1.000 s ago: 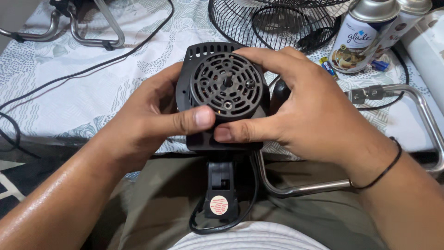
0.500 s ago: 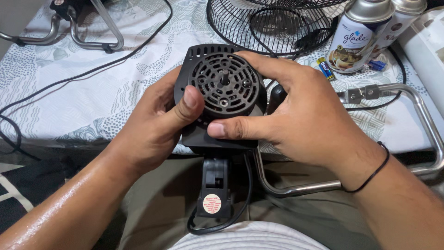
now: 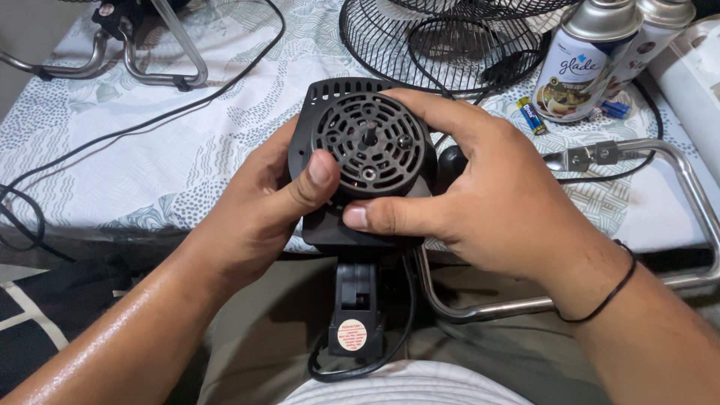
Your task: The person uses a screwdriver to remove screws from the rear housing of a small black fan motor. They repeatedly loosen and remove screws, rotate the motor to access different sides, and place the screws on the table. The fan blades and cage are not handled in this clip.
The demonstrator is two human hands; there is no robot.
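Both my hands grip a black fan motor housing [image 3: 367, 142] with a round vented face and a short shaft at its centre. My left hand [image 3: 259, 206] wraps its left side, thumb pressed on the lower left of the vented face. My right hand [image 3: 487, 202] covers the right side, its thumb lying along the lower edge. A black neck piece [image 3: 354, 307] with a round red-and-white sticker hangs below the housing over my lap, with a black cord looped around it.
A black wire fan guard [image 3: 457, 37] lies behind the housing on the patterned cloth [image 3: 150, 165]. Two spray cans [image 3: 585, 60] and small batteries [image 3: 531, 114] stand at the back right. A chrome tube frame [image 3: 675, 187] curves on the right; another [image 3: 150, 60] sits back left. Black cords [image 3: 112, 139] cross the cloth.
My left thumb has slid from the housing's lower edge up onto the vented face. The housing has shifted slightly upward in both hands.
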